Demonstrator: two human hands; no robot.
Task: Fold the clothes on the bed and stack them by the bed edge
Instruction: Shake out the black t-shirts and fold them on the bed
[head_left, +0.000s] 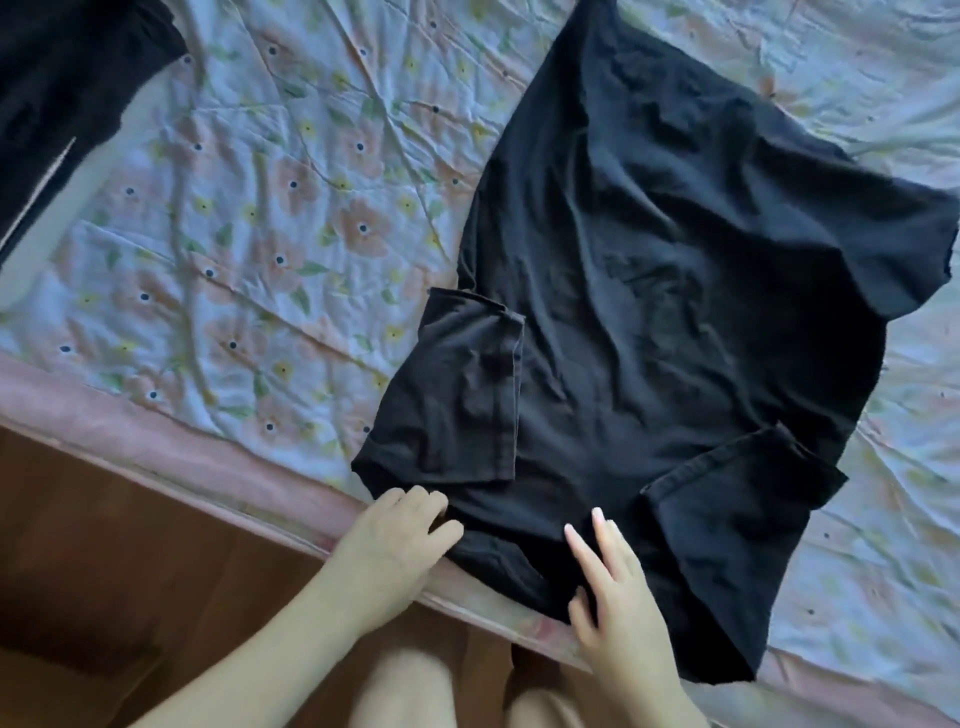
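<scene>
Mid-fold: black t-shirt (649, 291) at bed (234, 249) near edge, sleeves tucked in, left hand (400, 530) gripping collar end, right hand (618, 587) flat on it; another dark garment (62, 104) at far-left corner, no stack visible.

Head view, steeply down, close over bed (218, 249)

Two bare forearms enter from the bottom of the frame, no sleeves, watch or rings visible. The left hand (397, 525) and right hand (615, 582) show short, plain fingernails. Bare knees appear at bottom centre, uncovered by clothing.
</scene>
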